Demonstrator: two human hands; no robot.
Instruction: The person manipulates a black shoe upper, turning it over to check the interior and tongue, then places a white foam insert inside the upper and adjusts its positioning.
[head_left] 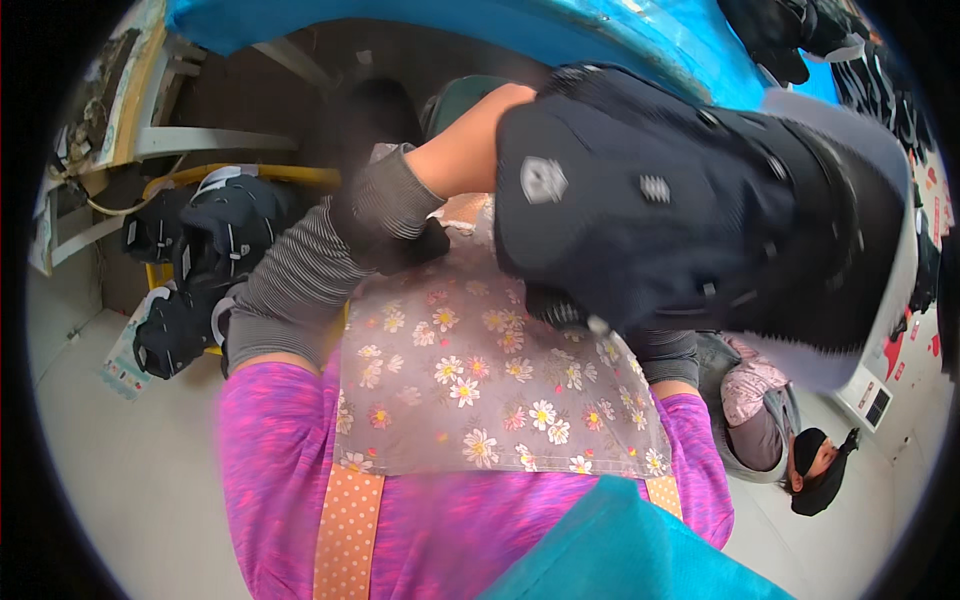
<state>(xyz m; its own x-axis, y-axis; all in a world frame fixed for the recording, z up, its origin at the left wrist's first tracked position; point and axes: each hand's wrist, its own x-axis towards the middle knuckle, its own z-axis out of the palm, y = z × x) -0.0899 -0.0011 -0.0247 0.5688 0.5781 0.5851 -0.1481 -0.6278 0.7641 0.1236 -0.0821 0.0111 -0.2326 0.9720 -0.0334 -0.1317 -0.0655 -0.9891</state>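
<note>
A large black padded fabric piece (620,220) is raised in front of me, close to the camera and tilted. It has a pale crest, small light tabs and a wide whitish-grey rim (880,320) at its right end. My left hand (480,140) reaches up to its left side from a striped sleeve, its fingers hidden behind the piece. Beneath it, the cuff of my right sleeve shows, but the piece hides my right hand. Blur smears the right end of the piece. A flowered apron covers my lap.
Several similar black padded pieces (225,225) fill a yellow-edged crate (160,185) at left. A blue-covered table (420,20) spans the far side, with black pieces at its right. A wooden frame (130,110) stands far left. Another person (770,420) sits at right.
</note>
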